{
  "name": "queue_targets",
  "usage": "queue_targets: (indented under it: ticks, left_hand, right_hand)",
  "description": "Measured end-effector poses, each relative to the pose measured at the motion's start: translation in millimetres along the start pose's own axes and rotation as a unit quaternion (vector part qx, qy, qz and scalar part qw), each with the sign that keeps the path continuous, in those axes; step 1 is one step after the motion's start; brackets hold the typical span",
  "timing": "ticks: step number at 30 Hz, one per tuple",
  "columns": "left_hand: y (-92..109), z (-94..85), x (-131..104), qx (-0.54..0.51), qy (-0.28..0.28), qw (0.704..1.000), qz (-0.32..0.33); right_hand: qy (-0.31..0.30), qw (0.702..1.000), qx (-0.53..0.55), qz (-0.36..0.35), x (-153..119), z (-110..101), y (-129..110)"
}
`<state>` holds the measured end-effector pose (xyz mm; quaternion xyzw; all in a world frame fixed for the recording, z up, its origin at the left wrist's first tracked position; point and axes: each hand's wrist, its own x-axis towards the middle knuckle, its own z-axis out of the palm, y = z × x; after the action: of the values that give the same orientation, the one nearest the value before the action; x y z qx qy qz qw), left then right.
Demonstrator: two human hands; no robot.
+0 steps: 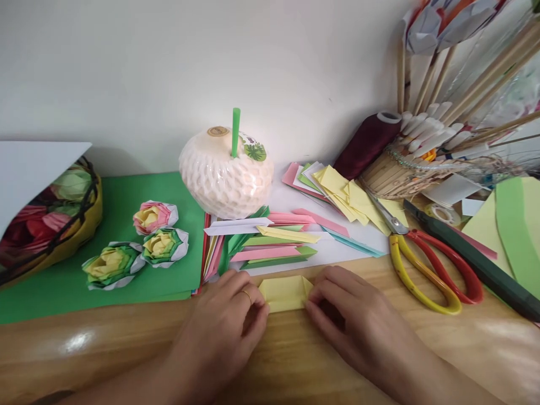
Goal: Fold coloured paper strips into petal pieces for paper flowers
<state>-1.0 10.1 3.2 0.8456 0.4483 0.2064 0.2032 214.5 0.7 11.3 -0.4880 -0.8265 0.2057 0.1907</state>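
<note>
Left hand (230, 318) and right hand (358, 315) each pinch one end of the folded yellow paper (287, 293), grips nearly closed; it lies between them on the table (291, 360).

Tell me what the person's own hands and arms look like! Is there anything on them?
The left grip is a hand with a thin, gold-coloured ring on one finger. The right grip is a hand too, and no ring shows on it. Neither wears a glove. The left forearm and right forearm show no sleeves in this picture.
</note>
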Motion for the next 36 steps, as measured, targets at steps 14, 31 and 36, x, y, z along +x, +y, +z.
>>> queue_targets:
  ticks: [14, 31, 36]
  left_hand:
    - [-2, -0.8, 3, 0.015, -0.012, 1.0, 0.016]
    - [-3, 7.9, -5, 0.037, -0.014, 0.999, -0.025]
    - [-4, 12.4, -4, 0.076, 0.006, 0.997, -0.019]
  right_hand:
    - [0.007, 0.999, -0.042, -0.013, 3, -1, 1]
    - [-0.013, 0.992, -0.076, -0.099, 7, -5, 16]
    - [-0.018, 0.97, -0.09, -0.223, 7, -11, 20]
